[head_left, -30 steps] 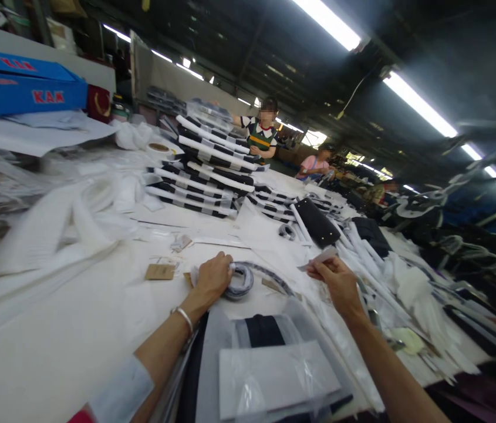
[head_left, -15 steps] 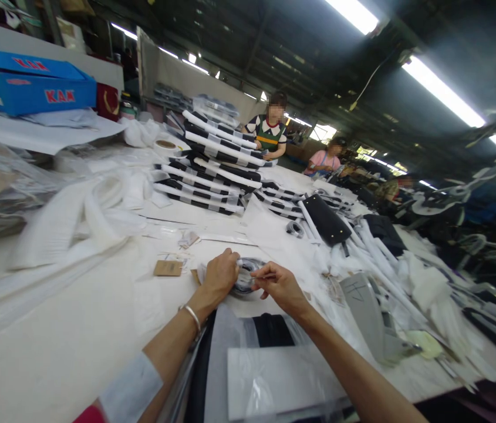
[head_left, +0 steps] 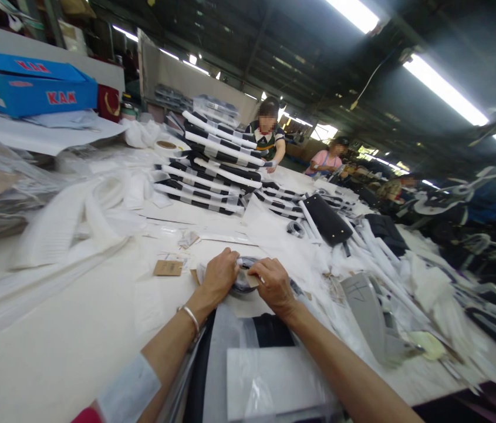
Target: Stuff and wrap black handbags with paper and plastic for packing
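My left hand (head_left: 218,276) is closed over a coiled dark strap (head_left: 242,281) on the white table (head_left: 54,352). My right hand (head_left: 274,285) meets it from the right, fingers pinching a small brown paper piece (head_left: 252,280) against the coil. A silver bracelet circles my left wrist. In front of my arms lies a dark item in a clear plastic bag (head_left: 269,376).
A brown paper tag (head_left: 168,268) lies left of my hands. Behind stands a stack of black-and-white wrapped bags (head_left: 212,170). White wrapped pieces and a black bag (head_left: 327,220) crowd the right side. A blue box (head_left: 23,88) sits far left. Two people work at the far end.
My right hand came in from the right, where it held a pale piece, and closed on the coiled strap beside my left hand. The left hand stayed on the coil.
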Tool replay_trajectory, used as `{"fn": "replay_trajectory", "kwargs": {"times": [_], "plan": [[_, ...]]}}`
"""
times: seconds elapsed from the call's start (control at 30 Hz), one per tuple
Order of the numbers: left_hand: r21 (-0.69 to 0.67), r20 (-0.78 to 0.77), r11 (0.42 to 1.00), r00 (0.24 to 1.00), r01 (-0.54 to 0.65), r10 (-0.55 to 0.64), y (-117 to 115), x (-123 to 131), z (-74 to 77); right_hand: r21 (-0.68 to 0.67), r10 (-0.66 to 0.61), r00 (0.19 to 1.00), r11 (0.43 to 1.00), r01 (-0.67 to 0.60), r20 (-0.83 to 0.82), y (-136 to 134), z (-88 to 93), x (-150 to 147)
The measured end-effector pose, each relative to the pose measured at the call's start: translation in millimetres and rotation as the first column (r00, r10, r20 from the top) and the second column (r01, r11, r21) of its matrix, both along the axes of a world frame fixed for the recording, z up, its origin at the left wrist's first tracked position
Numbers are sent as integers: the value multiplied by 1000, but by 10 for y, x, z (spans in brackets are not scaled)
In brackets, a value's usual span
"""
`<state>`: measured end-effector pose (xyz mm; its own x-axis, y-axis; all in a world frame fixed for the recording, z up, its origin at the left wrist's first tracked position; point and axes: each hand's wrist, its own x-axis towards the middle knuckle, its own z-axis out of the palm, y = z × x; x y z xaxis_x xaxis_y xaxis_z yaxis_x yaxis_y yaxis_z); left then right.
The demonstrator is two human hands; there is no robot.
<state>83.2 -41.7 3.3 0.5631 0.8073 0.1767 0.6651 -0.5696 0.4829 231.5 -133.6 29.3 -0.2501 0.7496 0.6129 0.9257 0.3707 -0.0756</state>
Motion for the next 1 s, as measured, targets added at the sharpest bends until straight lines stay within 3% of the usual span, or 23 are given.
{"fn": "replay_trajectory", "kwargs": {"times": [0.3,0.47,0.6,0.73,0.9,1.0], "plan": [[-19,38,1000,999,4,-3,-12,-13,10,-72,-14,988,997,26,156,139,-136,-23],[-35,71,999,997,6,-4,7,-15,3,-92,-101,954,987,132,284,274,-135,-90],[-41,92,999,996,26,-22,47,-17,-34,-104,-158,970,978,180,187,322,-146,-89],[-50,104,996,992,79,-74,73,-40,-43,-235,-236,971,942,238,36,321,-221,-60],[-55,104,989,986,138,-132,73,-89,-2,-366,-402,904,871,328,-144,345,-311,-65],[-49,99,988,985,144,-138,67,-93,0,-423,-433,874,850,315,-219,377,-271,-44]]}}
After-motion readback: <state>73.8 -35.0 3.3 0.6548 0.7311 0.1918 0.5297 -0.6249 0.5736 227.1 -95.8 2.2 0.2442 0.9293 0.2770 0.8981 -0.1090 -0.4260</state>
